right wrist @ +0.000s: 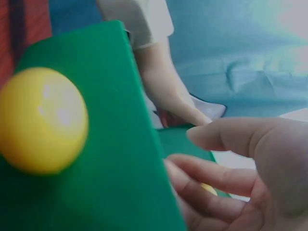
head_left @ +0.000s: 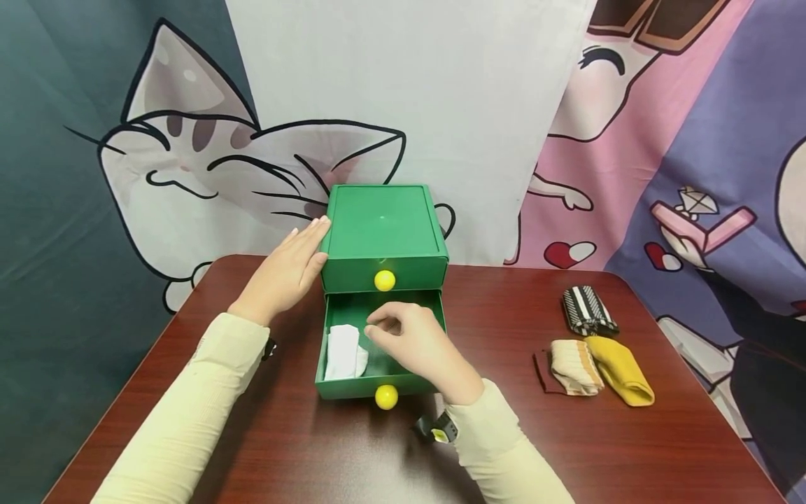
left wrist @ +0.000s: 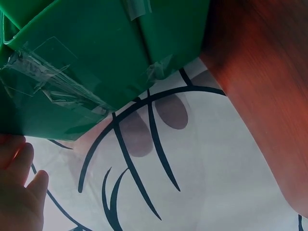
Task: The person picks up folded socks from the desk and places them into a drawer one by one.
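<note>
The left hand (head_left: 286, 269) lies straight-fingered against the side of the green box (head_left: 384, 220), while the right hand (head_left: 412, 336), loosely curled, thumb apart and holding nothing, is over the pulled-out lower drawer (head_left: 343, 389), where the white cloth (head_left: 343, 350) lies at the left. A knock on that drawer's front could shift it, and weak bracing could let the box skid. I count one box, two drawers with two yellow knobs (head_left: 385, 281), one cloth inside, and on the bench (head_left: 497, 350) three folded cloths: black-and-white (head_left: 588, 310), cream (head_left: 574, 367) and yellow (head_left: 620, 371).
</note>
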`<action>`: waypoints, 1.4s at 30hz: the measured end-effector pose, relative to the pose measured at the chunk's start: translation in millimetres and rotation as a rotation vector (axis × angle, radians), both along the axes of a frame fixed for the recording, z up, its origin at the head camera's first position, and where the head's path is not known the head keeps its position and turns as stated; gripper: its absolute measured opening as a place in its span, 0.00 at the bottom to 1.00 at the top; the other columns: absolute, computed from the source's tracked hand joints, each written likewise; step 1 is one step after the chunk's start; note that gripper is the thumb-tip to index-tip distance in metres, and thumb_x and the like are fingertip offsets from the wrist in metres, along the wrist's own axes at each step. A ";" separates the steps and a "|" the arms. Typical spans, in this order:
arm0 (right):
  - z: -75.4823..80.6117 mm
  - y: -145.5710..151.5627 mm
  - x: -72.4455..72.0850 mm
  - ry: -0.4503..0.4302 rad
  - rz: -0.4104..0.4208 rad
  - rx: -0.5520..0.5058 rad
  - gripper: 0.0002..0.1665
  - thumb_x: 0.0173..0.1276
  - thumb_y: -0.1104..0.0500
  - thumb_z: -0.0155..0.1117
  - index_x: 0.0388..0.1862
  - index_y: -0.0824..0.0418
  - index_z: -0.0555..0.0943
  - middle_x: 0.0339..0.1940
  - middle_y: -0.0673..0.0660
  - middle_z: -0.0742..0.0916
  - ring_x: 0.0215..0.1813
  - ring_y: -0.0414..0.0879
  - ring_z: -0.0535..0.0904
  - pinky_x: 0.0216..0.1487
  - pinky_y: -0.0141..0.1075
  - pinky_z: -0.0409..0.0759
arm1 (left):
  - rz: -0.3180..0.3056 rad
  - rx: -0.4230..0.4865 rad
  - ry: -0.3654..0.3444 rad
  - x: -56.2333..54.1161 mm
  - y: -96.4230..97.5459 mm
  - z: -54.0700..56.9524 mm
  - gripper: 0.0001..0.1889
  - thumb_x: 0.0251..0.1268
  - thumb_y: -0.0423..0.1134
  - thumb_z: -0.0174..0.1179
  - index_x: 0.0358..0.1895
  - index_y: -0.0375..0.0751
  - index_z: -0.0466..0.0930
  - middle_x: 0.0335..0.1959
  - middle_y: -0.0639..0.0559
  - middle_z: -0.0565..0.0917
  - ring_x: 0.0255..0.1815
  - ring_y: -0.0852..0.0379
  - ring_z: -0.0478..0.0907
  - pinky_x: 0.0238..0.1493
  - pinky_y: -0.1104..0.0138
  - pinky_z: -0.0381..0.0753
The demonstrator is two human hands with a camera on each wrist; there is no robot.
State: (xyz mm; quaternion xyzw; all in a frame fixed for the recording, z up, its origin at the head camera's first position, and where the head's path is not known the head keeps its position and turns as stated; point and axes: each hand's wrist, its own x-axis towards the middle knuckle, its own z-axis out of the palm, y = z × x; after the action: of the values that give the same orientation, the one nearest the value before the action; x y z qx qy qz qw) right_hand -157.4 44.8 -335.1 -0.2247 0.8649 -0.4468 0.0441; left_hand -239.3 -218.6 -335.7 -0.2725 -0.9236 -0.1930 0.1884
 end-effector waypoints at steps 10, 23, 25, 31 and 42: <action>12.7 43.1 8.4 0.153 -0.078 -0.096 0.07 0.70 0.58 0.69 0.45 0.55 0.88 0.42 0.47 0.89 0.38 0.38 0.85 0.44 0.36 0.86 | 0.003 0.003 0.000 1.5 -2.0 0.2 0.31 0.85 0.50 0.38 0.79 0.33 0.55 0.80 0.40 0.60 0.81 0.44 0.55 0.81 0.50 0.46; -0.2 117.3 8.3 0.284 -0.270 0.006 0.09 0.71 0.58 0.68 0.48 0.56 0.88 0.42 0.49 0.90 0.43 0.43 0.86 0.47 0.39 0.85 | -0.007 0.007 0.014 2.0 -1.6 -0.7 0.30 0.85 0.49 0.39 0.79 0.32 0.56 0.79 0.40 0.61 0.80 0.44 0.55 0.81 0.50 0.47; -3.0 128.8 8.7 0.299 -0.307 0.048 0.09 0.72 0.58 0.68 0.48 0.56 0.88 0.42 0.49 0.90 0.44 0.43 0.86 0.47 0.39 0.85 | -0.010 0.007 0.017 2.0 -1.5 -0.8 0.30 0.85 0.49 0.39 0.79 0.32 0.56 0.79 0.40 0.61 0.80 0.44 0.56 0.81 0.49 0.48; -7.0 160.4 11.3 0.311 -0.393 0.167 0.11 0.73 0.54 0.66 0.50 0.57 0.87 0.46 0.54 0.89 0.48 0.49 0.84 0.47 0.42 0.83 | -0.007 0.005 0.017 1.8 -1.5 -2.3 0.31 0.85 0.49 0.39 0.79 0.33 0.56 0.79 0.41 0.61 0.80 0.44 0.56 0.81 0.49 0.48; -22.2 208.4 9.2 0.161 -0.433 0.345 0.18 0.76 0.57 0.59 0.58 0.67 0.81 0.57 0.71 0.84 0.52 0.65 0.84 0.55 0.64 0.77 | -0.003 0.007 0.007 2.4 -0.4 -2.0 0.31 0.85 0.49 0.39 0.79 0.33 0.56 0.79 0.41 0.61 0.81 0.44 0.55 0.81 0.49 0.48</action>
State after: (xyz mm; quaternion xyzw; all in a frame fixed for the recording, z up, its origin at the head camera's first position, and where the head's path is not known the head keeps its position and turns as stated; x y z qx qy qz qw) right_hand -148.2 253.2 -357.4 -0.0589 0.9567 -0.2727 -0.0836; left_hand -236.9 -219.0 -337.7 -0.2738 -0.9218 -0.1957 0.1923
